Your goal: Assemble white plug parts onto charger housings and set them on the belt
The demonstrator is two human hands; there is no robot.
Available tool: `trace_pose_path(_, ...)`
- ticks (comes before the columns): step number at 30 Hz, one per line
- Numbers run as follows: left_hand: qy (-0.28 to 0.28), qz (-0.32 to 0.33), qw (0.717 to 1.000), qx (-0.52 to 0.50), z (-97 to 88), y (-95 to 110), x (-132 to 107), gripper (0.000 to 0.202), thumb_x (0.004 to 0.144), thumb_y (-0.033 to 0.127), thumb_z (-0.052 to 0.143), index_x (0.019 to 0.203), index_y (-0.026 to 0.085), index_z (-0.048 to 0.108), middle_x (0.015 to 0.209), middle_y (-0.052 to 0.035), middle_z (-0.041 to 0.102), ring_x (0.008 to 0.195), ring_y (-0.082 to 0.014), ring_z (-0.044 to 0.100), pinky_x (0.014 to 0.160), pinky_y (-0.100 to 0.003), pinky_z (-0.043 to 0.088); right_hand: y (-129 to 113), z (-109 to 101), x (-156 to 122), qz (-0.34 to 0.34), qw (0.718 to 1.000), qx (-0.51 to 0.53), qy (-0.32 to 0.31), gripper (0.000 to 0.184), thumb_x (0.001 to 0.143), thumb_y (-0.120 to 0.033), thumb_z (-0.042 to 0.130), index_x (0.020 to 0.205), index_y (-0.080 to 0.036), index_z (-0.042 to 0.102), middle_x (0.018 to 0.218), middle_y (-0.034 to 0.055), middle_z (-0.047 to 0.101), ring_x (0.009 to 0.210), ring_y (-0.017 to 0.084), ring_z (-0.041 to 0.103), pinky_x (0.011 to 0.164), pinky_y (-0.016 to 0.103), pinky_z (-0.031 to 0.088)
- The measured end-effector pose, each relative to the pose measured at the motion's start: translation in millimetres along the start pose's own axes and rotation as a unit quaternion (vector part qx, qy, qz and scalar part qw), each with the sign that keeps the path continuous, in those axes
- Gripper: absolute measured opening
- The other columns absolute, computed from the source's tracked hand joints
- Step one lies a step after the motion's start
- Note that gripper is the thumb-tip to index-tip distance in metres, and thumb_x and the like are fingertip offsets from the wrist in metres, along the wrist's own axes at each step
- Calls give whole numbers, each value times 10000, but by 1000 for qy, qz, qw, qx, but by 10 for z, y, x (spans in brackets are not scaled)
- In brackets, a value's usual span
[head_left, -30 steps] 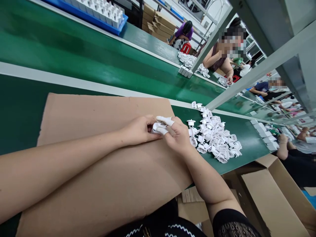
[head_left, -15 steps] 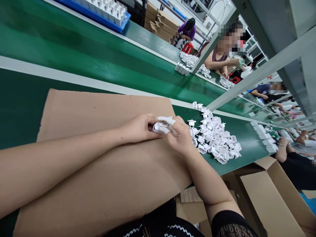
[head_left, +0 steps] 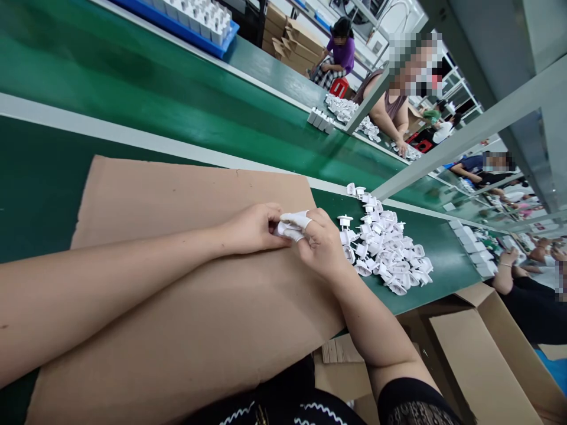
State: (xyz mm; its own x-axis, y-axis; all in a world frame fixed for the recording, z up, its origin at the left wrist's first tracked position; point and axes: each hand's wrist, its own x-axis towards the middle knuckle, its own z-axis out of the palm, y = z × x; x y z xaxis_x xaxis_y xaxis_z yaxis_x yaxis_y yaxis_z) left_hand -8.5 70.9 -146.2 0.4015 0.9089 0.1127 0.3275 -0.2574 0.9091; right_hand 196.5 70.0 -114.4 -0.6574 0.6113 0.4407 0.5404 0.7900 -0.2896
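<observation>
Our left hand [head_left: 251, 230] and right hand [head_left: 322, 245] are drawn close, their fingers in white finger cots [head_left: 296, 220] pinching a small white plastic plug piece [head_left: 283, 230] between them, its long axis seeming to run from hand to hand. A loose pile of such pieces [head_left: 384, 245] lies just beyond the right hand, well nearer it than the left, on the green worktop [head_left: 443, 262], beside a cardboard sheet [head_left: 186, 200].

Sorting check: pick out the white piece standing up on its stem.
The white plastic piece at the edge of the pile beside the right hand: it stands with its disc on top; the others lie jumbled.
</observation>
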Motion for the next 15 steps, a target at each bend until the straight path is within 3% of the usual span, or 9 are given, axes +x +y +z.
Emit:
trace_pose_path(4, -6, 15, 1000, -5, 7, -32, 0, 321, 768, 506, 777, 715, 204, 680, 844, -25, 632, 767, -195, 600, 676, -315, 445, -9, -12, 3, -19, 1000, -6, 8, 487, 832, -40, 537, 1217, -233, 764, 938, 74, 711, 932, 246, 614, 822, 372, 541)
trace_pose_path(9, -10, 0, 1000, 3, -5, -33, 4, 323, 762, 530, 779, 751, 212, 723, 852, -33, 640, 818, -221, 629, 700, -325, 464, 21, -11, 46, 37, 999, -4, -24, 452, 785, -47, 583, 1139, -251, 777, 998, 54, 740, 941, 238, 638, 881, 374, 536)
trace_pose_path(15, 2, -17, 1000, 16, 6, 22, -4, 394, 736, 592, 790, 789, 209, 713, 828, -29, 652, 786, -221, 626, 665, -313, 467, 32, 59, 20, 90, 995, -19, -24, 416, 798, -85, 613, 1121, -283, 785, 936, 22, 728, 987, 236, 656, 1166, 481, 419)
